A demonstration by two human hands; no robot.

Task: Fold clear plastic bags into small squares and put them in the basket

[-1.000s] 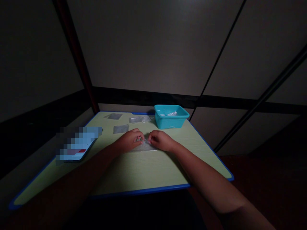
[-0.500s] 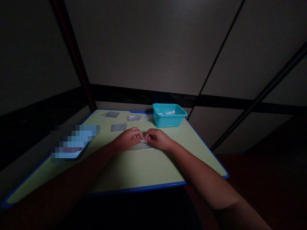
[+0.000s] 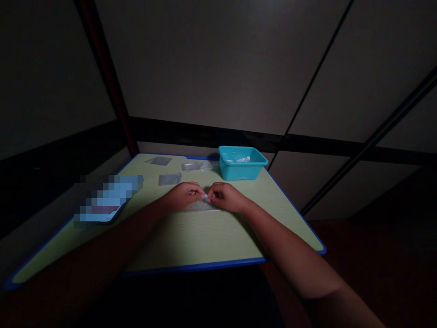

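Both hands meet over a clear plastic bag (image 3: 205, 206) lying on the small pale-green table (image 3: 205, 241). My left hand (image 3: 184, 196) pinches at the bag's upper edge, its thumb and finger closed on the film. Right beside it, my right hand (image 3: 225, 196) is also closed in a pinch on that edge, with the fingertips of the two hands almost touching. A small whitish bit shows between the fingertips, too small to name. The bag's lower part spreads below the hands.
A turquoise plastic basket (image 3: 242, 171) with crumpled clear wrapping (image 3: 243, 159) inside stands at the back right. Flat greyish packets (image 3: 170, 178) lie behind my left hand, and another clear packet (image 3: 196, 166) lies left of the basket. A blurred-out phone-like object (image 3: 111, 198) lies at the left edge.
My left fingers have shifted slightly and their thumb now lies straighter along the bag's edge. The right hand keeps its pinch; the view has tilted a little.
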